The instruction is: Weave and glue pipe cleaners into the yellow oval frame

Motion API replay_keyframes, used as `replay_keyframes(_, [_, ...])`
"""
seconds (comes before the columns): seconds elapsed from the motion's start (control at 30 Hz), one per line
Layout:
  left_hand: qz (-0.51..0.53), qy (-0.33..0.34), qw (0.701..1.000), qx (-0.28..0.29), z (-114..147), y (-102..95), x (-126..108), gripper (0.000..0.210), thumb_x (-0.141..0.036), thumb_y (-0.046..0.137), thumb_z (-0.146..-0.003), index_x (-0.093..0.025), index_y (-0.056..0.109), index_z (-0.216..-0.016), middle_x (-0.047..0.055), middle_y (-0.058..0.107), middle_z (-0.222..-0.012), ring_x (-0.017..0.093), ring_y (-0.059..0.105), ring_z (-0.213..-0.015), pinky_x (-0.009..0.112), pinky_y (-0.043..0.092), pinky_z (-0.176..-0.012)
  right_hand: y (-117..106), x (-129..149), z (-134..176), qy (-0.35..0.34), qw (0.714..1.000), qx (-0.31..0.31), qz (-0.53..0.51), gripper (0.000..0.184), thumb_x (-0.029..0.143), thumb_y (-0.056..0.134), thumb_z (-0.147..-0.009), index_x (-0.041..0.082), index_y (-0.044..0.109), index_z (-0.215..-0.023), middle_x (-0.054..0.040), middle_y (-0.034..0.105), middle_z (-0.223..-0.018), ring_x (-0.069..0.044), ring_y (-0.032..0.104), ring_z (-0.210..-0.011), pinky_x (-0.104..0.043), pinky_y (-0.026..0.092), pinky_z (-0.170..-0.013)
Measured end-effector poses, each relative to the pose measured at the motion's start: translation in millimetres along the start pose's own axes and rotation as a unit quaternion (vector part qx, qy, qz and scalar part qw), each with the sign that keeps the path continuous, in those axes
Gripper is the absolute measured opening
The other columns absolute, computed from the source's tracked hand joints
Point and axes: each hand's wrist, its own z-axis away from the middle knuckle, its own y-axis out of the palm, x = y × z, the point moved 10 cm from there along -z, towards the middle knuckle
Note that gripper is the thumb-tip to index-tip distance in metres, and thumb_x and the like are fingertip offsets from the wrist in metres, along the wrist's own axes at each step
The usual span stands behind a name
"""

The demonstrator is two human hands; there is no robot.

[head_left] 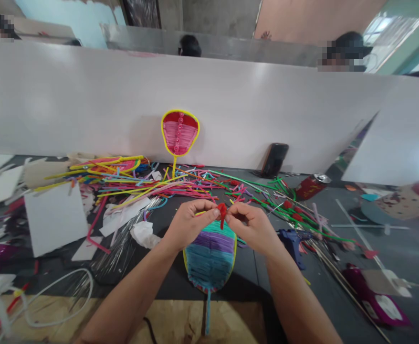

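Observation:
Between my two hands is a short red pipe cleaner [222, 215], bent into a small loop with one end hanging down. My left hand [199, 215] pinches it from the left, thumb and forefinger together. From the right, the fingertips of my right hand [247, 220] close on it too. Below them lies a fan-shaped piece [209, 260] covered in teal, purple and blue pipe cleaners, with a yellow edge and a blue stick handle. My hands hide part of its top. A second fan [180, 134], pink and red with a yellow rim, stands upright against the white partition.
Loose coloured pipe cleaners [152, 184] spread across the back of the table. A phone [274, 160] leans on the partition, near a tilted red can [312, 185]. A blue glue gun [295, 246] lies right of my hands; crumpled tissue [144, 234] and metal wires [118, 258] lie left.

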Motion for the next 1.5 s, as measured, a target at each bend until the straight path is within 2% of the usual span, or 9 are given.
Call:
replay_keyframes(0.23, [-0.020,-0.014,1.000,-0.018,-3.4,1.5,7.2,0.021,-0.033,0.069,-0.071,-0.014,0.065,-0.076,-0.001,0.061,-0.072,0.012,0.053,-0.069,0.022,0.042,-0.068,-5.9,19.8,5.9,-0.071,0.985,-0.065,0.145,0.017,0.018,0.051,-0.077,0.019,0.052,-0.061,0.0034,0.051,-0.057,-0.010,0.047,-0.054,-0.021,0.035,-0.053])
replay_keyframes(0.47, [-0.012,-0.015,1.000,-0.023,-3.1,2.1,8.3,0.015,-0.028,0.063,-0.073,-0.014,0.064,-0.073,-0.001,0.060,-0.069,0.011,0.051,-0.066,0.022,0.041,-0.066,-4.8,24.0,8.2,-0.106,0.975,-0.078,0.181,0.016,0.018,0.051,-0.080,0.019,0.055,-0.064,0.0021,0.055,-0.059,-0.011,0.050,-0.055,-0.021,0.036,-0.055])
replay_keyframes(0.63, [-0.018,-0.021,0.999,-0.017,-3.1,2.6,7.4,0.015,-0.029,0.062,-0.073,-0.014,0.065,-0.073,-0.002,0.059,-0.066,0.011,0.051,-0.064,0.022,0.040,-0.063,-3.3,21.9,6.9,-0.090,0.980,-0.068,0.164,0.016,0.017,0.051,-0.079,0.019,0.055,-0.063,0.0022,0.055,-0.059,-0.010,0.050,-0.055,-0.021,0.037,-0.055])
replay_keyframes(0.73, [-0.001,-0.026,1.000,-0.007,-3.6,2.6,7.7,0.016,-0.029,0.063,-0.072,-0.013,0.064,-0.071,-0.002,0.058,-0.065,0.010,0.050,-0.062,0.022,0.039,-0.061,-3.4,14.1,4.3,-0.064,0.990,-0.043,0.116,0.017,0.018,0.052,-0.080,0.018,0.057,-0.064,0.0025,0.055,-0.058,-0.010,0.050,-0.055,-0.021,0.037,-0.054])
replay_keyframes(0.87, [0.022,-0.042,0.998,0.035,-3.1,7.9,11.8,0.017,-0.030,0.064,-0.072,-0.013,0.065,-0.071,-0.001,0.059,-0.065,0.010,0.049,-0.061,0.022,0.038,-0.061,-10.3,0.9,1.5,-0.045,0.999,-0.024,0.005,0.014,0.028,0.055,-0.085,0.018,0.064,-0.088,-0.0012,0.064,-0.074,-0.012,0.057,-0.064,-0.022,0.043,-0.058])
replay_keyframes(0.93, [0.012,-0.052,0.997,0.058,-1.9,12.0,13.9,0.017,-0.030,0.064,-0.072,-0.013,0.065,-0.072,-0.001,0.059,-0.064,0.009,0.048,-0.060,0.021,0.037,-0.060,-12.4,-1.1,0.8,-0.052,0.998,-0.014,-0.009,0.016,0.030,0.056,-0.085,0.019,0.065,-0.093,-0.0029,0.066,-0.081,-0.013,0.059,-0.069,-0.024,0.045,-0.061])
replay_keyframes(1.2, [-0.006,-0.062,0.992,0.108,1.8,24.3,14.8,0.016,-0.029,0.063,-0.073,-0.013,0.066,-0.073,-0.003,0.056,-0.062,0.008,0.046,-0.057,0.021,0.035,-0.057,1.7,10.0,0.4,-0.080,0.995,0.050,0.028,0.019,0.026,0.047,-0.090,0.018,0.061,-0.080,-0.0001,0.060,-0.070,-0.011,0.052,-0.062,-0.022,0.041,-0.059])
replay_keyframes(1.27, [0.003,-0.054,0.994,0.100,0.7,24.1,14.5,0.017,-0.030,0.063,-0.074,-0.013,0.065,-0.073,-0.002,0.057,-0.063,0.009,0.047,-0.058,0.021,0.036,-0.058,2.1,8.6,-0.3,-0.071,0.996,0.036,0.033,0.019,0.026,0.045,-0.091,0.018,0.058,-0.079,0.0009,0.057,-0.067,-0.011,0.050,-0.059,-0.021,0.039,-0.056])
replay_keyframes(1.5, [0.035,0.020,0.999,-0.004,-1.1,14.3,6.8,0.020,-0.031,0.068,-0.075,-0.014,0.066,-0.085,0.002,0.064,-0.079,0.013,0.057,-0.074,0.023,0.046,-0.071,-10.0,5.2,2.6,-0.057,0.992,-0.105,0.040,0.017,0.028,0.045,-0.091,0.019,0.056,-0.081,-0.0004,0.057,-0.070,-0.011,0.051,-0.061,-0.023,0.039,-0.055])
